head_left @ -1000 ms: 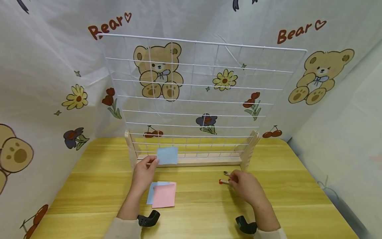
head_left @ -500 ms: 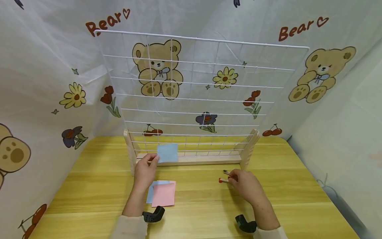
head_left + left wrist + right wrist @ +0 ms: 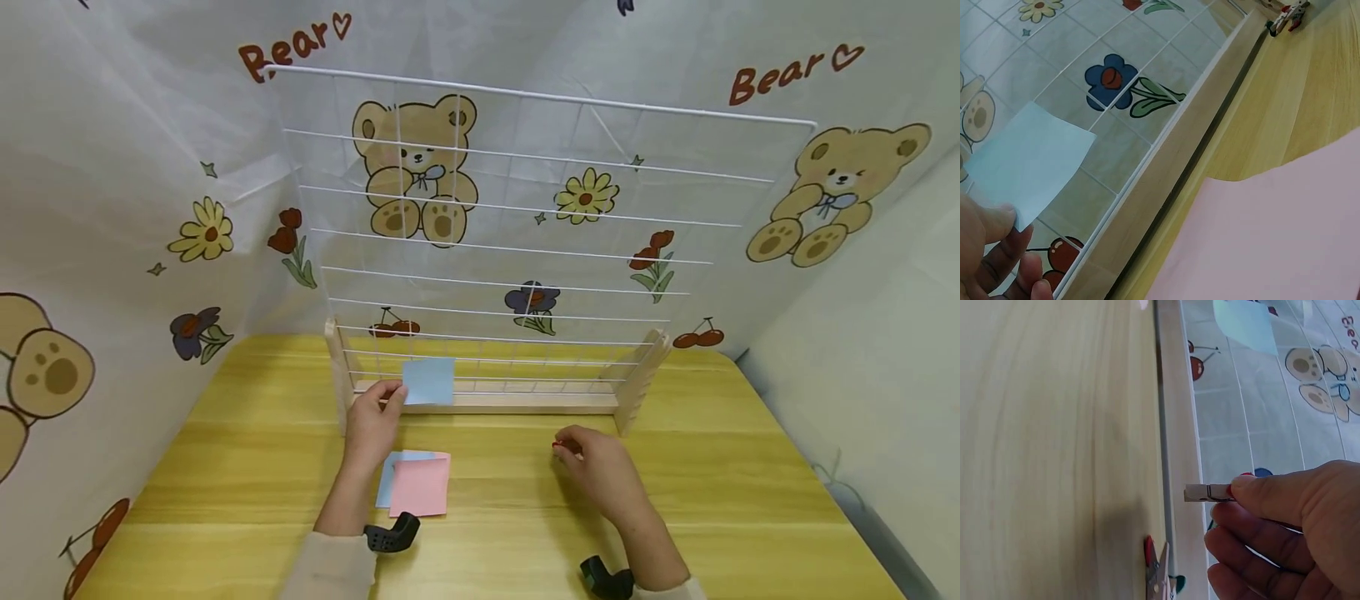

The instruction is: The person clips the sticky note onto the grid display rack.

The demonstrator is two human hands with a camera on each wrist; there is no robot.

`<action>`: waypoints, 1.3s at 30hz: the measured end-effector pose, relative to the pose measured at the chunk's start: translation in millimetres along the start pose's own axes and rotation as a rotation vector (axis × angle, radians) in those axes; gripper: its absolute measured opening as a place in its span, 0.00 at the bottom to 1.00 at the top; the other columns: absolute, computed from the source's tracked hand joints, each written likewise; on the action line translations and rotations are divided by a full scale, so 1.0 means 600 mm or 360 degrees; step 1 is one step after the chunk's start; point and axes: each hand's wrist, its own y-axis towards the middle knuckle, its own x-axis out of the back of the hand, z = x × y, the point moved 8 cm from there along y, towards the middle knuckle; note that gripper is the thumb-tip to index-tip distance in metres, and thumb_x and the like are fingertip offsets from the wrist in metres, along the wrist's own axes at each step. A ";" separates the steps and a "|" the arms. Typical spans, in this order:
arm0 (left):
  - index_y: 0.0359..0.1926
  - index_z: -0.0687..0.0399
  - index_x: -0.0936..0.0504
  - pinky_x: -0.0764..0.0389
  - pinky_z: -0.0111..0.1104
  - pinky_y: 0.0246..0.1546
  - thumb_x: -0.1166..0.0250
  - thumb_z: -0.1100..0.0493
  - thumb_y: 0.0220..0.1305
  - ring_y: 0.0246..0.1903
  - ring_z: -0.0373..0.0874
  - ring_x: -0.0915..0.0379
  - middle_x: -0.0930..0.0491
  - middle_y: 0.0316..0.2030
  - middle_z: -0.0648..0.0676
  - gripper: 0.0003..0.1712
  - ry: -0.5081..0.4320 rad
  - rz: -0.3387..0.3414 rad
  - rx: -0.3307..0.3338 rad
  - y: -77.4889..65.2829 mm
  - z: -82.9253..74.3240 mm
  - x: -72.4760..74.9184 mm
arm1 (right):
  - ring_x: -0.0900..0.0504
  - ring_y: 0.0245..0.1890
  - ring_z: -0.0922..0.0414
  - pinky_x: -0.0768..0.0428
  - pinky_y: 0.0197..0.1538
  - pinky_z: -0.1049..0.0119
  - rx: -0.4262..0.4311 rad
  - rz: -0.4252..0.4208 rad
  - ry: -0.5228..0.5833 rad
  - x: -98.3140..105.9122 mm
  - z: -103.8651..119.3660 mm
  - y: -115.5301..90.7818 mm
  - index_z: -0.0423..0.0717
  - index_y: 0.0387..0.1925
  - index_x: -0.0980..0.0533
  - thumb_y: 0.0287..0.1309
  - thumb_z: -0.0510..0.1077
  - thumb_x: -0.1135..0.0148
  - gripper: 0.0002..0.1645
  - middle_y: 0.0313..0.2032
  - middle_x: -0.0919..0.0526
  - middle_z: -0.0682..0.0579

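Observation:
In the head view my left hand (image 3: 373, 421) pinches a light blue paper square (image 3: 429, 381) by its lower left corner. The paper is held up against the lower part of a white wire grid (image 3: 525, 247); the left wrist view shows thumb and fingertips at the corner of the blue paper (image 3: 1035, 164). My right hand (image 3: 600, 471) is over the table to the right. Between its thumb and index finger it pinches a small wooden clothespin (image 3: 1207, 492) with a red decoration. More clothespins (image 3: 1157, 572) lie on the table beside the grid's base, hidden in the head view.
A wooden stand (image 3: 525, 404) holds the grid leaning upright on the wooden table (image 3: 502, 533). A pink paper square (image 3: 420, 487) overlaps a blue sheet (image 3: 387, 482) in front of my left hand. Behind the grid hangs a bear-print cloth (image 3: 480, 50).
My right hand has moved slightly left and picked a clothespin from the group on the table. The left hand still holds the blue paper at the grid. The head view has shifted slightly.

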 end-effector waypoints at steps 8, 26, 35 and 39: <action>0.54 0.55 0.15 0.24 0.33 0.34 0.40 0.52 0.76 0.42 0.49 0.21 0.15 0.46 0.57 0.16 0.0003 -0.0023 -0.0009 0.001 -0.001 -0.004 | 0.13 0.34 0.60 0.15 0.38 0.63 0.0084 -0.0037 0.0003 -0.016 0.031 0.004 0.48 0.36 0.15 0.59 0.38 0.27 0.04 0.32 0.11 0.57; 0.57 0.56 0.16 0.25 0.33 0.34 0.42 0.51 0.77 0.42 0.50 0.23 0.15 0.47 0.58 0.18 -0.0028 -0.0030 0.0009 0.003 0.002 -0.004 | 0.14 0.39 0.57 0.17 0.42 0.59 0.0245 -0.0202 0.0097 -0.021 0.120 0.050 0.51 0.38 0.15 0.62 0.44 0.30 0.03 0.35 0.12 0.57; 0.56 0.56 0.16 0.25 0.33 0.34 0.42 0.51 0.77 0.42 0.49 0.24 0.16 0.47 0.57 0.18 -0.0068 -0.0008 0.0045 0.003 0.002 -0.006 | 0.15 0.39 0.58 0.17 0.40 0.61 0.0344 -0.0301 0.0127 -0.016 0.168 0.081 0.51 0.40 0.15 0.63 0.43 0.30 0.04 0.37 0.15 0.55; 0.55 0.56 0.16 0.25 0.33 0.34 0.42 0.51 0.77 0.41 0.49 0.25 0.16 0.46 0.57 0.17 -0.0071 -0.0016 0.0041 0.003 0.005 -0.008 | 0.15 0.38 0.58 0.16 0.39 0.61 0.0386 -0.0331 0.0143 -0.016 0.182 0.094 0.50 0.39 0.15 0.64 0.43 0.31 0.03 0.37 0.15 0.54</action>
